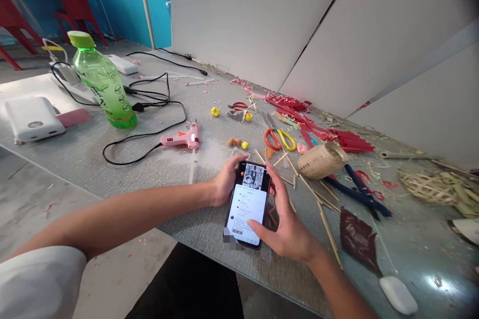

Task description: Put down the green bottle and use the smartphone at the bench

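Observation:
A smartphone (249, 204) with a lit screen is held upright over the table's near edge. A black-and-white picture fills the top of its screen, with lines of text below. My left hand (225, 179) grips its upper left edge. Around the right edge wraps my right hand (286, 224), its thumb over the lower part of the screen. Just beyond the phone lie small brown and yellow balls (238, 143). A pink glue gun (183, 137) rests to the left, and scissors with red and yellow handles (279, 135) lie farther back.
A green bottle (107, 87) stands at the left by a white power bank (34, 118) and black cables. To the right are a twine roll (322, 160), dark blue pliers (361, 192), thin sticks, red paper strips (352, 140) and a brown packet (358, 239). A white partition backs the table.

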`<state>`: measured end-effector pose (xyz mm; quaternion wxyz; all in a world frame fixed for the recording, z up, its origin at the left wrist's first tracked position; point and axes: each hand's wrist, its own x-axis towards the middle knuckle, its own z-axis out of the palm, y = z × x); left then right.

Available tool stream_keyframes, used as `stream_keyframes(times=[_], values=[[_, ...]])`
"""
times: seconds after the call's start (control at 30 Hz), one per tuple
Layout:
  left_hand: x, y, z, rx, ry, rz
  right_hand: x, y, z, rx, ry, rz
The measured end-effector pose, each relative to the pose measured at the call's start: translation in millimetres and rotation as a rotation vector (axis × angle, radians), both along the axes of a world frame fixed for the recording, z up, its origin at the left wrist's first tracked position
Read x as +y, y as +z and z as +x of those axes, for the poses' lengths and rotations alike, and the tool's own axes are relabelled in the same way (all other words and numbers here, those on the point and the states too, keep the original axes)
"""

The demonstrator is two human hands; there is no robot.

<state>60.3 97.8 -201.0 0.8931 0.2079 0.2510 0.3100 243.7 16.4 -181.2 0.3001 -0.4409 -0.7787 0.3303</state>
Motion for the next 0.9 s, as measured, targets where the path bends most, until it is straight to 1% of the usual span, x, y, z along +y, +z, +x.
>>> stream_keyframes(times=[0.13, 0.23, 0.33, 0.43, 0.53, 0.9], values=[[1, -3.5, 0, -0.019, -0.005, -0.005, -1, 0.5, 1, -0.073, 0.006, 0.002], [0, -2.8, 0, -0.014, -0.002, -0.008, -1, -0.6, 1, -0.087, 0.007, 0.007], [-1, 1.2, 0, 0.032, 0.001, -0.031, 1, -3.3, 0, -0.04, -0.024, 0.022], [-2, 6.3, 0, 0.056, 0.004, -0.045, 2, -6.2, -2, 0.077, -0.089, 0.023], [-2, 9.6, 1, 0.059, 0.005, -0.043, 3, -7.3, -3, 0.144, -0.102, 0.016], [-2, 10.0, 0, 0.063, 0.016, -0.052, 1, -6.2, -1, 0.143, -0.086, 0.008]])
